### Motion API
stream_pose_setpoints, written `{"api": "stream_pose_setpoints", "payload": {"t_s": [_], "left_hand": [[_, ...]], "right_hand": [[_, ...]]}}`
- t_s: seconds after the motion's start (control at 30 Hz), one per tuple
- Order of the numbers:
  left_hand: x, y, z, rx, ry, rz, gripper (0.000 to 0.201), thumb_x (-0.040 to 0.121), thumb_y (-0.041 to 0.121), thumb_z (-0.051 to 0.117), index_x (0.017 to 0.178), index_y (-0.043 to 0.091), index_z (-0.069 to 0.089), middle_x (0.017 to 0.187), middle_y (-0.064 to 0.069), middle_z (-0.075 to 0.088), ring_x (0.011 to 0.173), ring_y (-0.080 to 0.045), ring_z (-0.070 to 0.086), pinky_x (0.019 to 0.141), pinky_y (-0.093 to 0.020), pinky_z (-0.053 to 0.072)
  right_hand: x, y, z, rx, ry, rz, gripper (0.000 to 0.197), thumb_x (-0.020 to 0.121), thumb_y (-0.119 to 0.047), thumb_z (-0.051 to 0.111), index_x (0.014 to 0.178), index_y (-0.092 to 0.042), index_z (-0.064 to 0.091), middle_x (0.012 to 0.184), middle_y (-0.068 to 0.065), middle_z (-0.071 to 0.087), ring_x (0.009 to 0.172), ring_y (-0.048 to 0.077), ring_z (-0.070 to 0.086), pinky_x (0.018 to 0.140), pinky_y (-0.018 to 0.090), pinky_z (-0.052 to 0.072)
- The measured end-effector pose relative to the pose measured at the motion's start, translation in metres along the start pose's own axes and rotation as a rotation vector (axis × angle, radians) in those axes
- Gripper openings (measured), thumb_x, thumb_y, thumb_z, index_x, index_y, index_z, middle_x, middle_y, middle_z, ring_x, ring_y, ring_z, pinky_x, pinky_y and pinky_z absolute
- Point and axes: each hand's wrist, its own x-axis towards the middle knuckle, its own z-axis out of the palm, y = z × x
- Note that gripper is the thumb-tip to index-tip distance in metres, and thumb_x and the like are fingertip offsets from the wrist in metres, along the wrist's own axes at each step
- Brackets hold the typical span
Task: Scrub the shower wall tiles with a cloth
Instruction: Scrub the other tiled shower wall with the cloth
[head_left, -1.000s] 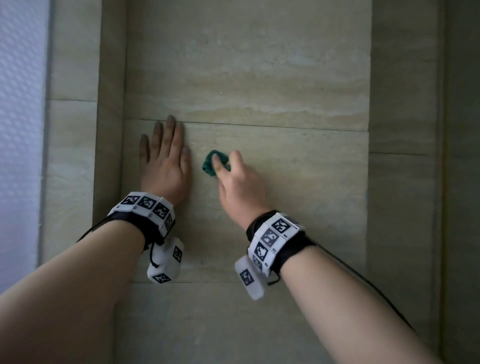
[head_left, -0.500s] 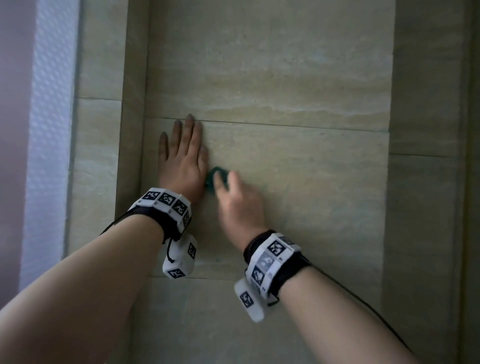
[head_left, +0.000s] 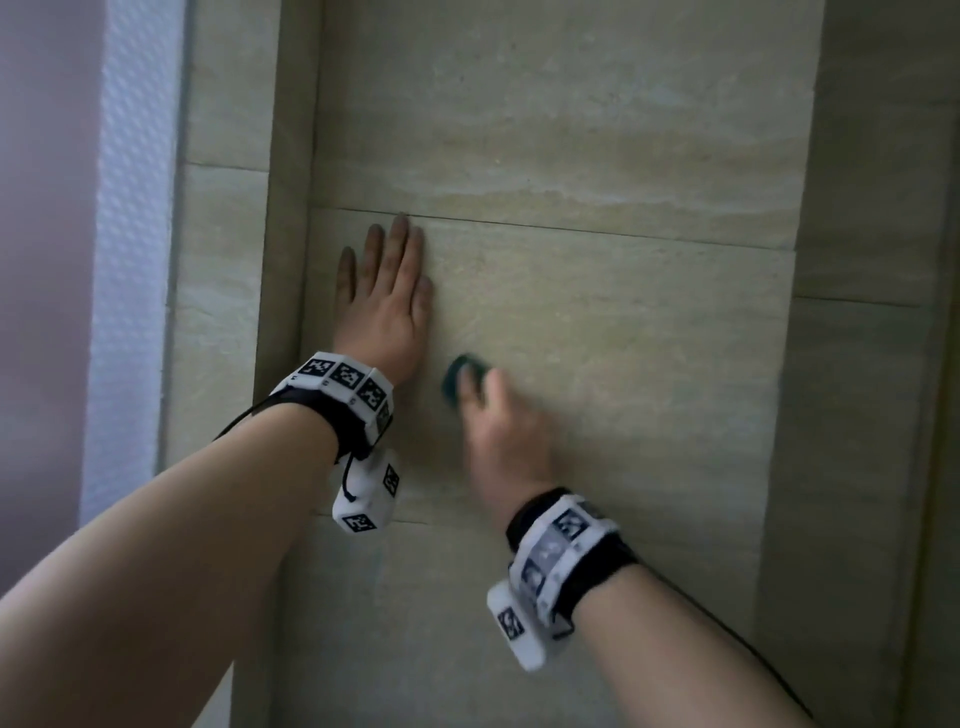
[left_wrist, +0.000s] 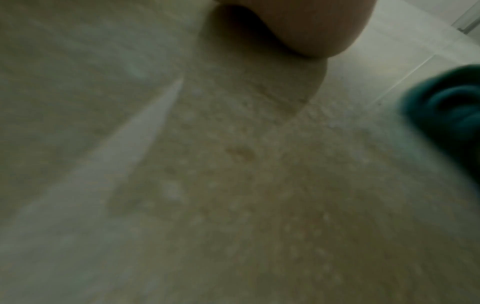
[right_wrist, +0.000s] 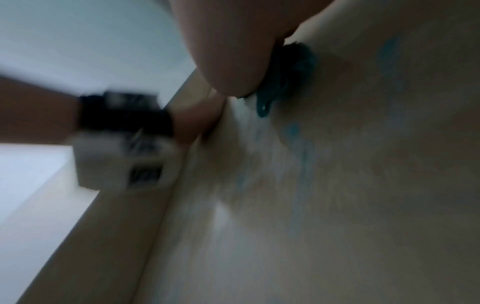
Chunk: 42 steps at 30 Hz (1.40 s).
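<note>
Her left hand lies flat on the shower wall tiles, fingers straight and together, tips at the grout line, its grip holding nothing. Just right of that wrist, the right hand, blurred, has its grip bunched round a small dark-teal cloth pressed to the beige, stone-veined tile. The cloth looks crumpled and soft
</note>
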Motion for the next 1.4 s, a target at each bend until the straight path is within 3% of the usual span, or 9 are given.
{"api": "stream_pose_setpoints", "payload": {"t_s": [0.13,0.33,0.47,0.6,0.7,0.83,1.07,1.3,1.4], "left_hand": [[-0.013,-0.002,-0.002,0.027,-0.018,0.014,0.053,0.105,0.030,0.017,0.153,0.018,-0.002,0.161,0.003,-0.007,0.147,-0.017,-0.010,0.115,-0.033,-0.016],[-0.027,0.003,0.005,-0.008,-0.045,-0.026,0.053,0.105,0.032,0.012,0.153,0.019,-0.006,0.159,0.006,-0.013,0.147,-0.016,-0.014,0.117,-0.036,-0.016],[-0.027,0.001,0.006,0.004,-0.036,-0.001,0.057,0.100,0.038,0.007,0.152,0.020,-0.005,0.152,0.013,-0.020,0.145,-0.013,-0.016,0.116,-0.034,-0.018],[-0.029,-0.001,0.004,0.010,-0.048,0.017,0.053,0.105,0.033,0.013,0.153,0.019,-0.004,0.158,0.007,-0.014,0.145,-0.014,-0.016,0.116,-0.034,-0.017],[-0.033,0.005,0.004,0.012,-0.058,-0.022,0.053,0.106,0.031,0.014,0.153,0.018,-0.004,0.161,0.003,-0.010,0.147,-0.018,-0.013,0.117,-0.035,-0.015],[-0.041,0.017,0.005,-0.020,-0.035,0.008,0.052,0.105,0.027,0.021,0.154,0.018,0.004,0.162,0.002,-0.003,0.148,-0.020,-0.008,0.116,-0.033,-0.014],[-0.048,0.031,0.016,0.023,-0.038,0.131,0.053,0.104,0.029,0.020,0.154,0.018,0.006,0.162,0.000,0.000,0.148,-0.020,-0.005,0.116,-0.033,-0.015],[-0.046,0.046,0.024,-0.026,0.031,0.070,0.054,0.104,0.026,0.024,0.154,0.015,0.008,0.162,-0.002,0.002,0.149,-0.023,-0.003,0.117,-0.034,-0.011],[-0.040,0.062,0.027,-0.027,0.054,0.116,0.053,0.104,0.026,0.026,0.154,0.014,0.012,0.161,-0.002,0.007,0.149,-0.023,0.001,0.117,-0.033,-0.009]], "right_hand": [[-0.001,0.027,-0.019,-0.132,0.121,-0.270,0.039,0.075,-0.004,0.047,0.104,-0.008,0.073,0.079,0.012,0.060,0.050,0.027,0.051,0.047,0.029,0.041],[0.020,0.081,-0.045,-0.019,0.269,0.507,0.051,0.084,-0.005,0.051,0.135,-0.003,0.051,0.120,0.026,0.047,0.082,0.043,0.056,0.072,0.044,0.049],[-0.012,0.015,-0.001,-0.070,0.160,0.019,0.033,0.078,-0.006,0.056,0.108,-0.006,0.070,0.084,0.012,0.060,0.053,0.029,0.055,0.045,0.029,0.041],[-0.028,0.029,-0.011,-0.124,0.109,-0.374,0.038,0.076,-0.002,0.047,0.104,-0.006,0.073,0.076,0.012,0.058,0.048,0.025,0.051,0.046,0.028,0.040],[-0.014,0.087,-0.041,-0.158,0.150,-0.035,0.046,0.069,0.003,0.065,0.115,-0.004,0.068,0.088,0.022,0.056,0.050,0.032,0.051,0.049,0.034,0.045],[-0.017,0.084,-0.036,-0.032,0.260,0.404,0.048,0.081,-0.010,0.045,0.126,0.002,0.058,0.104,0.028,0.053,0.059,0.040,0.054,0.054,0.041,0.050],[-0.065,0.042,0.000,-0.095,0.126,-0.356,0.037,0.082,0.000,0.048,0.113,-0.001,0.068,0.085,0.012,0.040,0.050,0.026,0.048,0.044,0.031,0.038],[-0.044,0.094,-0.029,0.018,0.224,0.361,0.048,0.079,-0.002,0.060,0.127,0.001,0.057,0.108,0.027,0.051,0.058,0.037,0.055,0.056,0.038,0.052],[-0.061,0.064,-0.011,-0.030,0.142,0.047,0.042,0.074,0.002,0.066,0.116,0.003,0.064,0.096,0.015,0.043,0.048,0.031,0.050,0.041,0.029,0.040]]}}
